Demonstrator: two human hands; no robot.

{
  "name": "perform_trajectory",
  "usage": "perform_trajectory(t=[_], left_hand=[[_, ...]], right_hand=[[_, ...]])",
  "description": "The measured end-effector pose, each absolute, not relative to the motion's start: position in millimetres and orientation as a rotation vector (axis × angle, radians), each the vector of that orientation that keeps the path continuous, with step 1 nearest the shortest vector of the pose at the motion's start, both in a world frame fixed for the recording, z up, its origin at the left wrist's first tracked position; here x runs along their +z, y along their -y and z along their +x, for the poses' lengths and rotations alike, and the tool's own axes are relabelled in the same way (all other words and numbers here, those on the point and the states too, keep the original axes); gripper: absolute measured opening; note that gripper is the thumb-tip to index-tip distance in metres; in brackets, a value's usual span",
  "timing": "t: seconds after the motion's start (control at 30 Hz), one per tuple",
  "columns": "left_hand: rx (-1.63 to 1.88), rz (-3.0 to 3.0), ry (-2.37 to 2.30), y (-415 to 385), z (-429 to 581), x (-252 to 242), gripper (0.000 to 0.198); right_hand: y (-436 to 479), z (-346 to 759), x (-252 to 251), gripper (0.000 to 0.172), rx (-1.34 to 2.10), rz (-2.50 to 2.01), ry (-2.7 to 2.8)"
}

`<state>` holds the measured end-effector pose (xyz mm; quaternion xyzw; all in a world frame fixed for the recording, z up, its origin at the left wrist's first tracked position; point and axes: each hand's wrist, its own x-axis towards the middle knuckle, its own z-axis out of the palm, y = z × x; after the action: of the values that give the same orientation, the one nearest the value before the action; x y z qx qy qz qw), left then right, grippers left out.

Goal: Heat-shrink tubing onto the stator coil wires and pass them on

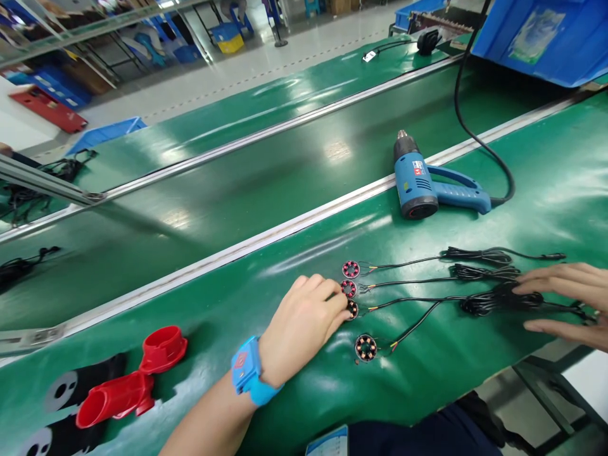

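Observation:
Several small round motor stators with red copper windings lie in a row on the green bench, each trailing a black wire to the right. My left hand, with a blue wrist strap, has its fingertips curled on the second stator and third stator. The top stator and the bottom stator lie apart from it. My right hand rests with fingers stretched out over the bundled black wire coils at the far right.
A blue heat gun lies on its side behind the stators, its black cord running to the back. Red plastic funnel-shaped parts and black sleeves lie at the front left. A blue bin stands at the back right. A sunken conveyor belt runs behind the bench.

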<state>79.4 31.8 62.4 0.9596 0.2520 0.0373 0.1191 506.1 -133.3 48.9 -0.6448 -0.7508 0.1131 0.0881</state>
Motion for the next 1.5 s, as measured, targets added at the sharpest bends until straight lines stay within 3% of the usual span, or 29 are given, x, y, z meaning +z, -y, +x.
perform_trajectory(t=[0.13, 0.27, 0.57, 0.77, 0.93, 1.27, 1.4, 1.5], left_hand=[[-0.003, 2.727, -0.511, -7, 81, 71, 0.015], [-0.058, 2.767, -0.403, 8, 86, 62, 0.017], [-0.156, 2.873, -0.606, -1, 81, 62, 0.016], [-0.203, 2.825, -0.619, -3, 79, 65, 0.008], [-0.255, 2.791, -0.616, -6, 79, 64, 0.005], [-0.362, 2.708, -0.621, -11, 83, 66, 0.010], [-0.307, 2.727, -0.586, -14, 78, 69, 0.010], [-0.221, 2.769, -0.645, -20, 69, 81, 0.016]], right_hand=[[144, 509, 40, 0.037, 0.451, -1.919, 2.250], [144, 507, 35, 0.028, 0.403, -1.958, 2.233], [149, 498, 49, 0.029, 0.413, -2.011, 2.158], [140, 499, 45, 0.039, 0.115, -1.891, 2.235], [141, 483, 34, 0.031, 0.154, -1.813, 2.285], [136, 496, 18, 0.060, -0.074, -1.874, 2.149], [119, 500, 15, 0.095, -0.020, -1.909, 2.229], [108, 510, 7, 0.104, 0.098, -1.854, 2.332]])
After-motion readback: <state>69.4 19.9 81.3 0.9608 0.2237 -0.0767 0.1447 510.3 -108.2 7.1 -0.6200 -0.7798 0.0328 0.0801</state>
